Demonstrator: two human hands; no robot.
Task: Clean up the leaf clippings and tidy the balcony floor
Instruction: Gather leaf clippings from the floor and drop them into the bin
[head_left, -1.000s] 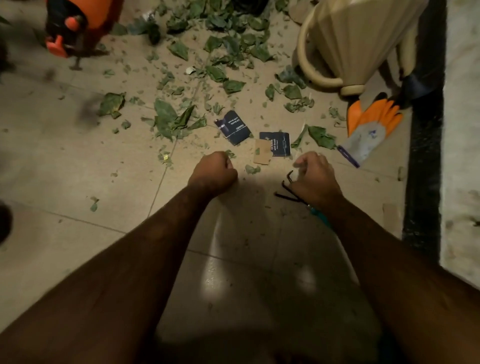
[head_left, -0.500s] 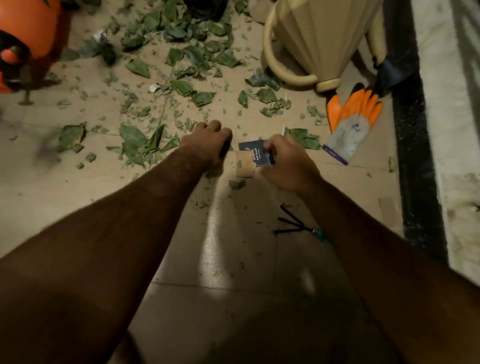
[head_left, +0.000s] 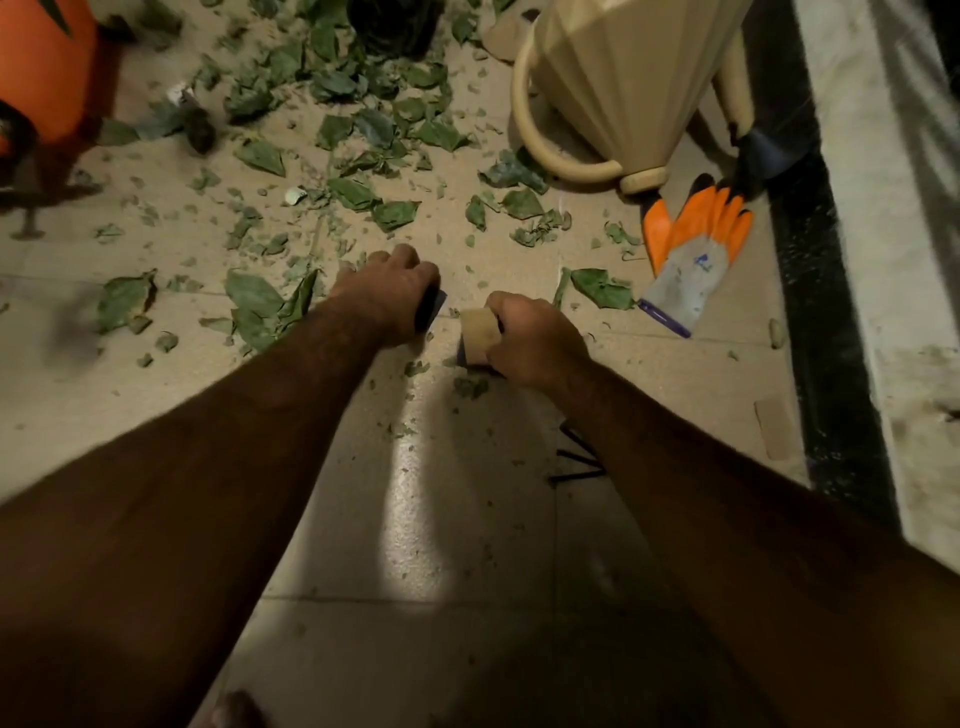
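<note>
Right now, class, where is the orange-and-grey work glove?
Head view, right side: the glove lies on the floor below the cream watering can, right of the right hand.

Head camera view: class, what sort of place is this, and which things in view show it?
Probably a home balcony or patio used for gardening: cut green leaf clippings strewn over beige floor tiles, a cream ribbed plastic watering can, and an orange-and-grey work glove beside it.

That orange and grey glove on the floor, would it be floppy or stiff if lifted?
Probably floppy: the glove lies flat and limp on the floor. Likely light, since it looks like thin fabric. Its orange coating looks rubbery, so it should grip rather than slip.
</note>
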